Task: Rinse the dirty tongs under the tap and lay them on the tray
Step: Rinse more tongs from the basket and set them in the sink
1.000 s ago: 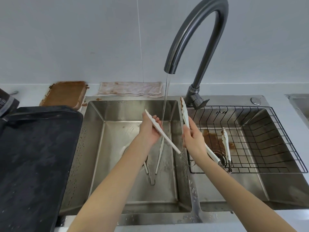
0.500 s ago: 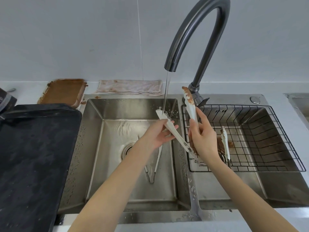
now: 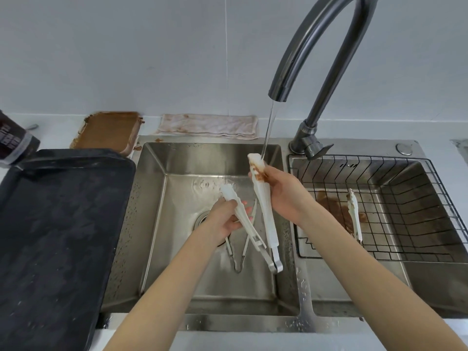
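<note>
White tongs (image 3: 266, 211) spread in a V are held over the left basin, hinge pointing down toward me. My left hand (image 3: 224, 220) grips the left arm of the tongs. My right hand (image 3: 286, 195) grips the right arm, whose brown-smeared tip sits in the water stream from the dark tap (image 3: 278, 93). A second pair of tongs (image 3: 239, 252) lies on the basin floor under my left hand. A third, sauce-stained pair (image 3: 354, 216) lies in the wire basket. The black tray (image 3: 58, 236) rests on the counter to the left.
A wire basket (image 3: 415, 206) sits in the right basin over a brown sauce smear. Behind the left basin (image 3: 152, 224) lie a stained cloth (image 3: 210, 125) and a brown sauce-coated dish (image 3: 109, 130). A dark container (image 3: 12, 140) stands at the far left.
The tongs' right, stained tip has swung left into the water stream, while the left tip has dropped away from it. Both hands stayed on the tongs.
</note>
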Tool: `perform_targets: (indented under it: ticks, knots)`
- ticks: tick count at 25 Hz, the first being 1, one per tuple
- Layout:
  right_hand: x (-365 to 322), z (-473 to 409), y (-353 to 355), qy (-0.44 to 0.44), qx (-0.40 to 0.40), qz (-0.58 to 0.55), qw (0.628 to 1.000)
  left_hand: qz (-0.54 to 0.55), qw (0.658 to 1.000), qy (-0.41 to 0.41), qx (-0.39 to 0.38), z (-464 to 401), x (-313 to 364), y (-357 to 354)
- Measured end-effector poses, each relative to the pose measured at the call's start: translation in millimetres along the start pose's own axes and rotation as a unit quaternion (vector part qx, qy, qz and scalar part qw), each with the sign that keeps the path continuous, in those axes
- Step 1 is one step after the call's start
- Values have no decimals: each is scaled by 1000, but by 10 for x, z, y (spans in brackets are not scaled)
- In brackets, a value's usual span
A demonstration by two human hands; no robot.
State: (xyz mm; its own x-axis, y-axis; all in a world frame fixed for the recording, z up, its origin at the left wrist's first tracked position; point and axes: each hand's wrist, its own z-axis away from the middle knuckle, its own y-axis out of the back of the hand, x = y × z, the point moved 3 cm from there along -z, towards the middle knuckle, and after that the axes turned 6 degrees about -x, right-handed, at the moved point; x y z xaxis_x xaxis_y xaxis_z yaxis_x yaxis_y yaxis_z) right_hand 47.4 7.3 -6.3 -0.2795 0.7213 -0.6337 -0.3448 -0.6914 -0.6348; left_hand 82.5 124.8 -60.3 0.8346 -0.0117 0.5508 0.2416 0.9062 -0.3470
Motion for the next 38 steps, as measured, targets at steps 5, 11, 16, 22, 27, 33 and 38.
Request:
perform_targets:
  ticks: [5, 11, 16, 22, 27, 33, 38]
  knots:
    - [-58, -289, -49, -41, 52, -25, 997, 49, 998, 27, 20, 24, 17, 65]
    - [-67, -392, -21, -85, 101, -59, 989, 84, 996, 31, 21, 58, 98, 149]
    - [9, -412, 7, -95, 142, -22, 985, 50, 998, -2, 41, 106, 165, 196]
    - [161, -308, -1, -117, 138, 58, 982, -84, 979, -174, 58, 221, 525, 102]
    - [220, -360, -73, -96, 77, -68, 990, -215, 924, -304, 84, 331, 752, -55]
    - [270, -485, -28, -62, 86, -65, 992, -241, 897, -362, 79, 455, 792, -178]
    - [78, -490, -66, 56, 93, -35, 993, -290, 864, -409, 45, 555, 906, -306]
